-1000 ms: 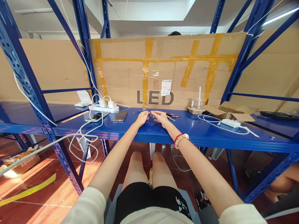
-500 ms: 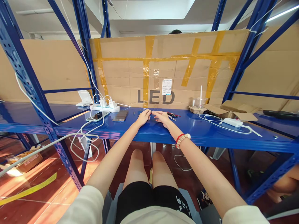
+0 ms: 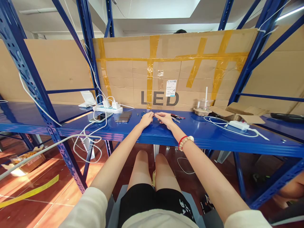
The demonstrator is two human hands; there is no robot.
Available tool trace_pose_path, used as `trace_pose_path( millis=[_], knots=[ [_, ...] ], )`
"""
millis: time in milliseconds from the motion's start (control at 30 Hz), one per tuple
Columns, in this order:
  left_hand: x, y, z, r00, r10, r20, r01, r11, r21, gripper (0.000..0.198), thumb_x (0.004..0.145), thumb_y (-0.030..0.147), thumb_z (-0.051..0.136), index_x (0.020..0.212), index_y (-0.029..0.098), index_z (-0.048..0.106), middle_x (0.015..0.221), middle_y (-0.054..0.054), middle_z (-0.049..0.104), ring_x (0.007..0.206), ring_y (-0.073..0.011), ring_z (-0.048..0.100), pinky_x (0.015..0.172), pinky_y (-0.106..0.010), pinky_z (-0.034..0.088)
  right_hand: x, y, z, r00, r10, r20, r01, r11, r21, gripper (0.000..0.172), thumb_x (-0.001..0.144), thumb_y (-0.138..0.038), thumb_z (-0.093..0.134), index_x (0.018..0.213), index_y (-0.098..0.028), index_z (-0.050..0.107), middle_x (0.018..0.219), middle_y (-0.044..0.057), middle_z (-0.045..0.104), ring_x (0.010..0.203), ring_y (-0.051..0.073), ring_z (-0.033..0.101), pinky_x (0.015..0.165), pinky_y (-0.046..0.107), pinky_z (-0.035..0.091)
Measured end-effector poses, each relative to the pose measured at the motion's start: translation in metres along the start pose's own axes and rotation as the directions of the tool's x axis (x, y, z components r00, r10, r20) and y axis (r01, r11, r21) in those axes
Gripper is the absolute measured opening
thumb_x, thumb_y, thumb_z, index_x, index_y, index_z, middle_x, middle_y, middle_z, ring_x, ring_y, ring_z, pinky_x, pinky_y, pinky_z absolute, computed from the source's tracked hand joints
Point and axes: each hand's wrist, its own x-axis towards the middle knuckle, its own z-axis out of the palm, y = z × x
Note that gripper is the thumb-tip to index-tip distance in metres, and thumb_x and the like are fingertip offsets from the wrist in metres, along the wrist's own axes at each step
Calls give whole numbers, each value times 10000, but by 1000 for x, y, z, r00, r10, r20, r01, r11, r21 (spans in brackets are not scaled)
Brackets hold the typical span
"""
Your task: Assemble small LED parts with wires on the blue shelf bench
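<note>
Over the blue shelf top (image 3: 190,133), my left hand (image 3: 146,119) and my right hand (image 3: 164,118) meet fingertip to fingertip. Both hands are closed in a pinch around something tiny between them, too small to make out. Just right of my right hand lie a red-and-black pen-like tool (image 3: 178,116) and a small metal tool (image 3: 175,120), partly hidden by the hand. A few tiny dark pieces (image 3: 137,114) lie left of my left hand. A dark phone-like slab (image 3: 123,117), partly blurred out, rests farther left.
A power strip (image 3: 108,109) with white chargers and a phone (image 3: 101,117) stand at left; white cables hang over the edge. A clear cup (image 3: 203,104), a white adapter with cable (image 3: 238,125) and an open carton (image 3: 237,111) stand at right. A cardboard wall (image 3: 128,76) closes the back.
The view has shifted slightly. My right fingers have curled a little closer around the small item; the left hand stays nearly in place.
</note>
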Motion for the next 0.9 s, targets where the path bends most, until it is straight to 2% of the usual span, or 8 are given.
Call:
trace_pose_path(
  millis=[233,433,633,767,900],
  knots=[
    [-5,5,-1,997,-59,59,58,998,7,238,862,249,316,653,184,409,483,44,456,514,-99,444,614,-229,360,-2,0,-3,999,8,37,-7,1000,-26,300,540,-340,758,766,-159,679,785,26,655,571,62,518,431,143,417],
    [-8,6,-2,997,-20,79,20,1000,4,209,864,252,317,683,188,401,481,49,459,512,-98,447,610,-231,363,0,3,-6,997,6,72,-4,1000,-26,267,560,-311,749,760,-149,675,739,16,639,559,57,506,432,145,423],
    [-6,4,-2,994,20,103,-24,999,35,197,862,265,319,774,182,475,523,41,512,557,-101,485,652,-236,387,0,4,-9,996,13,91,-13,1000,1,233,578,-289,744,741,-141,669,695,10,616,541,49,486,435,141,426],
    [-3,1,-1,995,63,79,-68,995,70,226,853,250,334,928,167,530,652,9,591,661,-116,540,695,-247,416,2,5,-10,996,27,82,-32,998,52,259,565,-302,753,760,-155,667,723,8,622,574,58,502,452,144,436],
    [-3,2,-2,987,131,92,-144,977,158,256,828,197,371,950,143,590,750,-27,645,754,-141,574,779,-273,423,4,6,-12,995,46,85,-52,996,76,271,549,-307,761,758,-162,669,704,1,616,586,61,503,462,144,440]
  ],
)
